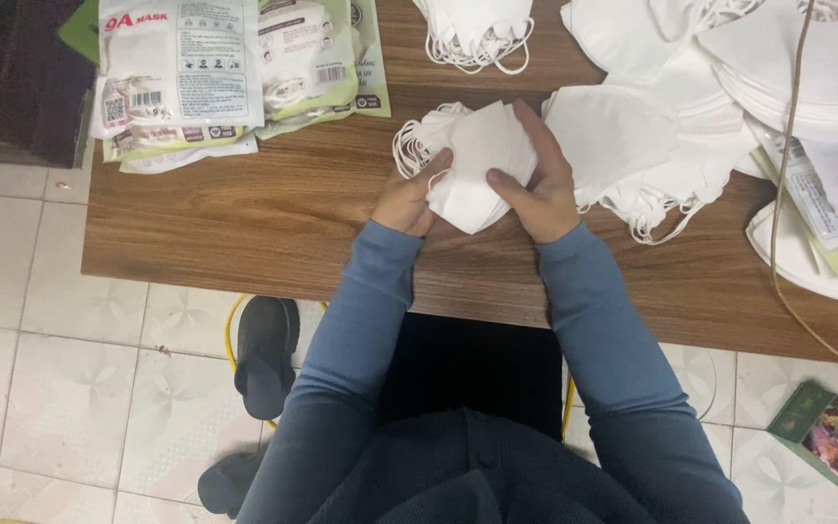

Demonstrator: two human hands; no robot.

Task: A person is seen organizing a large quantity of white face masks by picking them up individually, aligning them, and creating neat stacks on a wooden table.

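A small stack of folded white face masks (475, 160) with ear loops rests just above the wooden table (273, 218), held between both hands. My left hand (407, 199) grips the stack's lower left edge, thumb on top near the loops. My right hand (538, 184) clasps its right side, fingers running up along the edge. Both arms wear blue sleeves.
Packaged masks in clear and green bags (225, 68) lie at the table's far left. A large heap of loose white masks (691, 87) covers the right, with more packs (836, 194) and a thin cord (778, 223). Dark slippers (266, 354) and a green packet (831, 437) lie on the tiled floor.
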